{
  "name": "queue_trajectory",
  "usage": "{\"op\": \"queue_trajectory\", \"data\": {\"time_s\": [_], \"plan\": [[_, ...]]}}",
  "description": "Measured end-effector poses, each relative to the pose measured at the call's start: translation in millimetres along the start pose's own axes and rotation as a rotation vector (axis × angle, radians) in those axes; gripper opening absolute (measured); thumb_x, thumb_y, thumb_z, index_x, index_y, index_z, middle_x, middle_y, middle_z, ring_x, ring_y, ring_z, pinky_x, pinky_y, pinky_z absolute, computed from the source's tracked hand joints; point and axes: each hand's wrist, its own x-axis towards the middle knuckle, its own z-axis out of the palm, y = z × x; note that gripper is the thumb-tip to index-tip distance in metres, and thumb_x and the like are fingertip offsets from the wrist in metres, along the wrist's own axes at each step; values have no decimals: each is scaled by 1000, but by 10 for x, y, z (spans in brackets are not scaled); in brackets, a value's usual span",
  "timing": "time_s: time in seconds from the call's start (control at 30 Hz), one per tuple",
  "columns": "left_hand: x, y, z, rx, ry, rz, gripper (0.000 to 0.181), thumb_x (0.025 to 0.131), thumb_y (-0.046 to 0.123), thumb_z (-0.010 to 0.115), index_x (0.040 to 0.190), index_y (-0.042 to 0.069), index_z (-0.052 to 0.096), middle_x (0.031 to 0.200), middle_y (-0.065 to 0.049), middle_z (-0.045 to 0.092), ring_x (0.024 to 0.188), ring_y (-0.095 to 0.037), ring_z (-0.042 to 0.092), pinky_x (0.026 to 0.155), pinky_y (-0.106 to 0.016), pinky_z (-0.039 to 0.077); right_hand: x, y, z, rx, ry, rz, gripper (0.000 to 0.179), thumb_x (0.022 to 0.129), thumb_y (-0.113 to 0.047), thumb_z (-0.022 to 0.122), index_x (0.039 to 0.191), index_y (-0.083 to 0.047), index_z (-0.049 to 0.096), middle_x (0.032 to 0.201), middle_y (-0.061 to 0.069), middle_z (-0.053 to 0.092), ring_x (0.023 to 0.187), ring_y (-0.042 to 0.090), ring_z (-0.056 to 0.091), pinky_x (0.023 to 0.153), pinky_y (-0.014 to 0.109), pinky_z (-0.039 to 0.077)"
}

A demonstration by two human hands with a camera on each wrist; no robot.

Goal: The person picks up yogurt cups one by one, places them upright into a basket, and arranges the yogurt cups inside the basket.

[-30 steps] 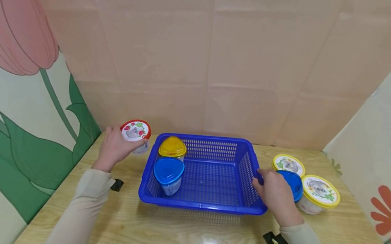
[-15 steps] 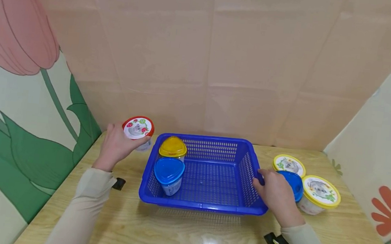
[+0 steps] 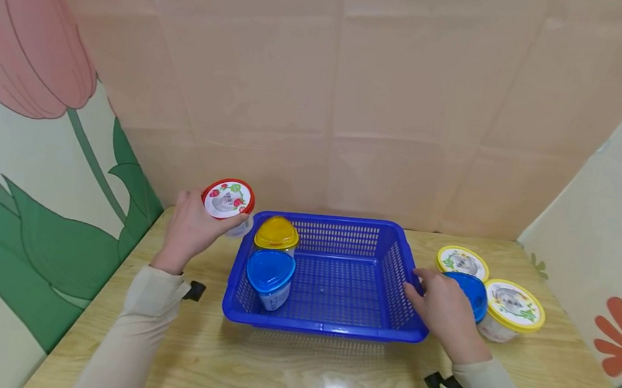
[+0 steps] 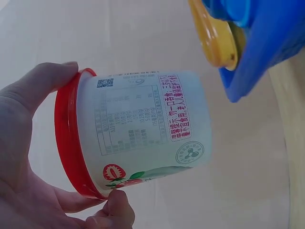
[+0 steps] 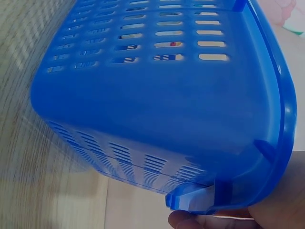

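Note:
My left hand point(image 3: 190, 230) grips a white plastic tub point(image 4: 143, 129) by its red lid point(image 3: 228, 199), thumb on one side and fingers on the other. Fruit pictures decorate the lid, and printed text covers the tub's wall. It is held up beside the back left corner of a blue plastic basket point(image 3: 324, 327). My right hand point(image 3: 443, 310) holds the basket's right rim, its fingertips point(image 5: 183, 220) curled under the edge. Inside the basket, along the left, stand a yellow-lidded jar point(image 3: 276, 233) and a blue-lidded jar point(image 3: 271, 276).
Right of the basket stand two yellow-lidded tubs, one at the back point(image 3: 462, 262) and one nearer point(image 3: 514, 306), with a blue-lidded container point(image 3: 470, 295) between them, partly behind my right hand. Brown-papered wall point(image 3: 331, 96) closes off the table's point(image 3: 271, 371) back.
The red-lidded tub has risen and moved a little to the right in my left hand, toward the basket's corner. My right hand keeps its hold on the rim.

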Motion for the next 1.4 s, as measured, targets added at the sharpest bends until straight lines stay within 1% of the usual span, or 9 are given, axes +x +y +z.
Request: {"op": "queue_trajectory", "data": {"time_s": [0.23,0.5,0.6,0.7,0.77,0.87,1.0,1.17,1.4], "plan": [[-27,98,-12,-29,11,37,98,74,65,78,139,0,44,125,-19,49,112,-33,43,85,-49,51,-33,-3,-30,32,-11,6,41,92,-24,71,117,8,66,89,21,71,74,30,67,62,48,55],[-47,185,-26,-41,10,41,99,73,66,78,139,1,44,125,-17,49,113,-32,44,84,-49,53,-85,41,-36,50,-21,-20,42,93,-25,69,121,7,65,101,24,72,80,34,70,64,49,57],[-48,207,-18,-50,3,43,98,73,66,78,139,2,44,124,-16,49,113,-31,44,83,-47,54,-97,78,-15,65,-28,-28,41,95,-25,67,122,6,65,104,23,72,76,28,69,63,45,57],[-49,224,-7,-70,-8,47,98,73,65,78,139,2,44,124,-16,48,113,-31,44,83,-47,53,-113,105,5,85,-35,-27,37,98,-21,61,123,6,64,105,22,71,69,19,64,58,37,54],[-50,232,-1,-79,-14,49,98,73,65,78,140,2,43,124,-16,48,113,-31,44,84,-46,53,-127,110,12,98,-42,-23,36,100,-18,58,125,6,63,106,21,71,67,16,60,56,33,52],[-49,254,11,-89,-19,51,99,73,65,79,141,2,43,124,-15,48,113,-31,44,84,-46,53,-143,105,18,110,-42,-18,36,100,-16,55,127,7,62,108,22,71,66,15,58,57,31,50],[-47,304,33,-102,-30,48,99,72,65,79,141,4,43,124,-14,48,113,-31,45,84,-46,54,-153,95,23,118,-31,-12,36,100,-14,56,128,8,61,107,22,70,65,15,57,56,31,49],[-47,384,65,-123,-59,33,102,71,66,80,144,6,41,127,-14,47,114,-30,47,85,-47,55,-155,94,15,126,-27,-9,36,100,-14,55,128,8,61,103,20,71,62,13,54,51,27,46],[-42,483,121,-135,-95,57,102,70,66,80,144,7,42,128,-12,48,114,-29,48,85,-46,55,-149,101,16,150,-45,3,38,101,-15,54,130,8,59,102,20,70,60,13,54,47,25,45]]}}
